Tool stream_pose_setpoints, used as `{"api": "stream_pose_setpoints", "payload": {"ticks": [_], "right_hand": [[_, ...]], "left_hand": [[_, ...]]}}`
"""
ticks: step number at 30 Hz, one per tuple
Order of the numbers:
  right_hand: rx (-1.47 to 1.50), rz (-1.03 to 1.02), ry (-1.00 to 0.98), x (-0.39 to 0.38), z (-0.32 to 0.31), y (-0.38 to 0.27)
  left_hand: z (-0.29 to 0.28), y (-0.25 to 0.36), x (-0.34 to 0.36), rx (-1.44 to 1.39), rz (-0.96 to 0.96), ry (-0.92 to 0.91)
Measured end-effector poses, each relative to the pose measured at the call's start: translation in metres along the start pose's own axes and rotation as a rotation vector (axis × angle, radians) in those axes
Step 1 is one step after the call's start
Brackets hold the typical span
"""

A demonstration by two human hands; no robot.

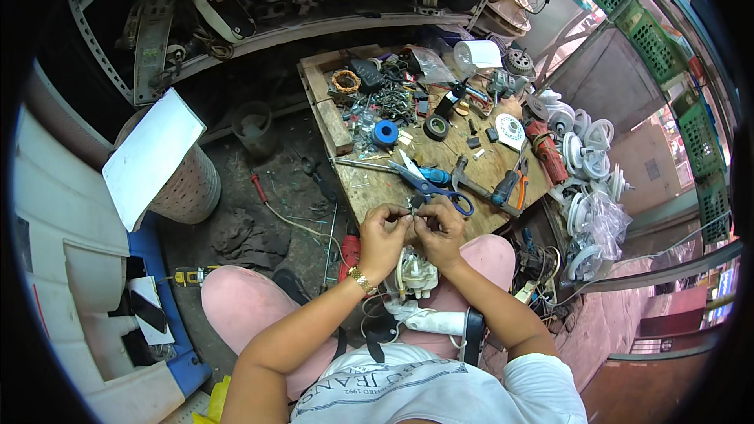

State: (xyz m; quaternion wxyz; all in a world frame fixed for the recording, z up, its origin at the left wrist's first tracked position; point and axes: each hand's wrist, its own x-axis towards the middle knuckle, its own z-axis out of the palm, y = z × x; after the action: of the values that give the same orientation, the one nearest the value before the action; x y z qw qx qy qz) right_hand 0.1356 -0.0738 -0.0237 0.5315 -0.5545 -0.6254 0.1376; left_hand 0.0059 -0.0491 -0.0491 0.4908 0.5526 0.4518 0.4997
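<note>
My left hand [382,237] and my right hand [440,229] meet at their fingertips over my lap, pinching a small dark part with thin wires [411,218] between them. Just below the hands a white plastic motor assembly [414,273] rests on my right thigh, with a white cord trailing toward my waist. A gold watch sits on my left wrist. Blue-handled scissors [430,186] lie on the wooden workbench [369,188] right above my hands.
The bench carries a hammer [470,181], orange-handled pliers [510,184], tape rolls [386,133], a red power tool [547,151] and several small parts. White fan parts [585,159] pile at its right. A perforated drum [188,184] stands left; a red screwdriver [260,187] lies on the floor.
</note>
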Motion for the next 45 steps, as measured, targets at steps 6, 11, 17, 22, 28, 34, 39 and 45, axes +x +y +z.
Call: {"api": "stream_pose_setpoints", "payload": {"ticks": [6,11,17,22,28,34,39,45], "right_hand": [[0.086,0.238,0.03,-0.01,0.004,0.014],[0.694,1.024,-0.13,0.001,-0.009,0.015],[0.998,1.264,-0.275,0.009,-0.014,0.019],[0.912,1.225,-0.365,0.015,-0.022,0.018],[0.706,1.163,-0.45,0.018,-0.037,0.029],[0.526,0.892,-0.179,0.007,-0.027,0.009],[0.719,0.977,-0.347,0.01,-0.048,0.013],[0.911,1.175,-0.273,0.007,-0.04,-0.002]], "left_hand": [[0.005,-0.008,0.003,-0.14,-0.043,-0.014],[-0.002,-0.001,0.004,-0.012,0.069,-0.031],[0.001,0.004,0.001,-0.203,-0.075,-0.027],[-0.002,0.004,0.004,-0.153,-0.028,-0.049],[-0.006,0.01,0.01,0.012,0.164,-0.112],[-0.006,0.021,0.007,0.055,0.158,-0.133],[-0.007,0.024,0.005,0.125,0.205,-0.102],[-0.008,0.028,0.005,0.14,0.209,-0.096]]}}
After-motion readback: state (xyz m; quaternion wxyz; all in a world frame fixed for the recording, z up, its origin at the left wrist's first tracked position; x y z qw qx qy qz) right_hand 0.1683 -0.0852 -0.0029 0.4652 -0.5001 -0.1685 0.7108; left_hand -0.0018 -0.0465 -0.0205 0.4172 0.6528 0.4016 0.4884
